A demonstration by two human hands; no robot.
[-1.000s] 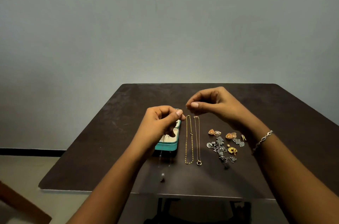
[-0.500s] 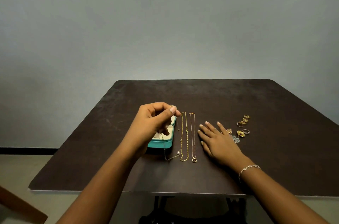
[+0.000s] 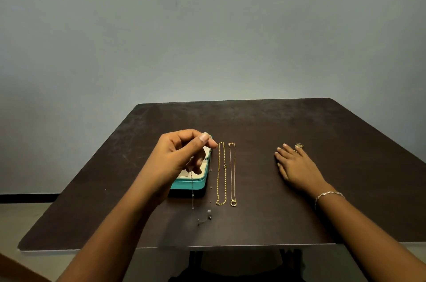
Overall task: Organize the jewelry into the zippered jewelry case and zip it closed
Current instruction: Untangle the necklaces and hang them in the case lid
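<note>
Now | left hand (image 3: 182,154) fingers (image 3: 184,136) pinch beaded chain (image 3: 192,189), hanging below them across teal case (image 3: 200,184) | right hand (image 3: 297,166) flat, fingers straight

Necklaces numbered three: one thick gold chain (image 3: 221,173), one fine gold chain (image 3: 232,173) with a ring pendant, and one thin beaded chain (image 3: 192,189). There was one teal jewelry case (image 3: 191,183), one small gold ring (image 3: 299,145) and one silver bracelet (image 3: 329,194), worn on a wrist. One dark table (image 3: 253,120) was counted.

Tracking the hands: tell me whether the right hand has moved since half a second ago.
Yes. The right hand moved right, away from the ring-pendant necklace it lay beside.
</note>
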